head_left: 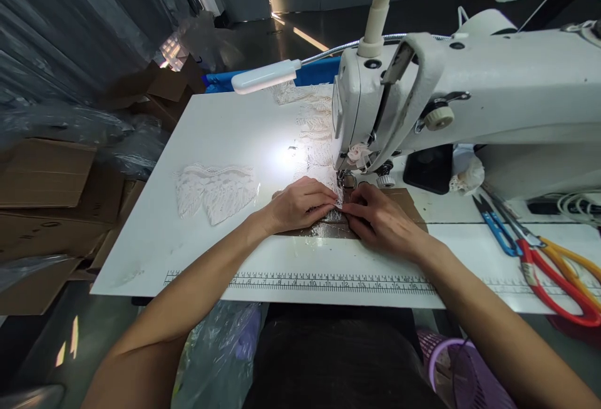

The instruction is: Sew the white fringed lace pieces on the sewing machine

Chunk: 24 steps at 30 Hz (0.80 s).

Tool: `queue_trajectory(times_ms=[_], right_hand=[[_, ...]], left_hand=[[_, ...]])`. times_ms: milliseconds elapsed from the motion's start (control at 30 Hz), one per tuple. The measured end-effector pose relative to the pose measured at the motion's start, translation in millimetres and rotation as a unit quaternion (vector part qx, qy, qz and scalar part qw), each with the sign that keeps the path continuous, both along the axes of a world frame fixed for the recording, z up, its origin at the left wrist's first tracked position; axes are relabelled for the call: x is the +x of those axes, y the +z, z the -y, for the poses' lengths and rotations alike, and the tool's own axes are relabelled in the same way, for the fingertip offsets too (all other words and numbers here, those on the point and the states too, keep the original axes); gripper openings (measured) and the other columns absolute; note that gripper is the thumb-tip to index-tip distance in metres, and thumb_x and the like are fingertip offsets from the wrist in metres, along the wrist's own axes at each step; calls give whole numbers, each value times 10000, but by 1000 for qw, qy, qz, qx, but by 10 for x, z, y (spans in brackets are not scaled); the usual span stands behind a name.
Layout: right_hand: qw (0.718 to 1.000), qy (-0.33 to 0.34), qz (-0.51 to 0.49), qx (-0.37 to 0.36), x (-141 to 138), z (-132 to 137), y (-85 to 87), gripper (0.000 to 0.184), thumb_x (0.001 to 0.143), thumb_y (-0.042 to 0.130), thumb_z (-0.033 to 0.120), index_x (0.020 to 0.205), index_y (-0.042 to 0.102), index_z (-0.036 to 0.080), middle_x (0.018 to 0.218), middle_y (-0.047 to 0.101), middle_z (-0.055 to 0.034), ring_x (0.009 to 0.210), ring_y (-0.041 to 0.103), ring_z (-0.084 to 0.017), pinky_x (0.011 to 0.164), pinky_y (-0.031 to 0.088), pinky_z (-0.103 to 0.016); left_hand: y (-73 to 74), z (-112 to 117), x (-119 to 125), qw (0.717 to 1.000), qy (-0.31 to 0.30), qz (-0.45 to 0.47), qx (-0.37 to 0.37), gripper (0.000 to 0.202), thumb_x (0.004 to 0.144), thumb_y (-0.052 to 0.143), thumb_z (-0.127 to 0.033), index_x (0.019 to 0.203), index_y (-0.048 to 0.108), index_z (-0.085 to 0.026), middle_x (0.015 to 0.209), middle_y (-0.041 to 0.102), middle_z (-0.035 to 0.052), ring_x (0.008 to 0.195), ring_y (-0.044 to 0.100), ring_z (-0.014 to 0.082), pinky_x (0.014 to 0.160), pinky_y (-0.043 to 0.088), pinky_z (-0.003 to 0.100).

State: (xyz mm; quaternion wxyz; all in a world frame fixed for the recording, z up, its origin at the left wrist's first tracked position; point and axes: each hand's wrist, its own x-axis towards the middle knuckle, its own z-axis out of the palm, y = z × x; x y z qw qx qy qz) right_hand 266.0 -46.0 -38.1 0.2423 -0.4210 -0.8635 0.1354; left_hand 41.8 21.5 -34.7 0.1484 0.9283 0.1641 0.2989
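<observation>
My left hand (300, 204) and my right hand (378, 216) meet just in front of the presser foot (346, 178) of a white sewing machine (469, 93). Both pinch a small piece of white lace (334, 215) with their fingertips pressed together. The lace lies on a brown taped patch (323, 230) of the white table (225, 139). A long strip of lace (315, 122) trails away behind the needle toward the far edge.
A loose pile of lace pieces (215, 188) lies left of my hands. Blue thread snips (494, 224) and red-and-yellow scissors (554, 271) rest at the right. A ruler scale (328, 282) runs along the near edge. A lamp (265, 76) shines down. Cardboard boxes (47, 174) stand at left, a purple basket (462, 371) below.
</observation>
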Motion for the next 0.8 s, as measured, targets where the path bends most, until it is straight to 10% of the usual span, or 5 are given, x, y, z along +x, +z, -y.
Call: queue_trajectory(times_ms=[800], right_hand=[[998,-45,-26,23,87,-121,-116,363,948,477,227,1265,651,194,1121,537,-151,999,576,-279,894,534,-498]], left_hand=[[20,70,19,972,-13,-112,206,159,952,529,-140,873,662,-177,956,717,43,747,613,138,706,483,303]])
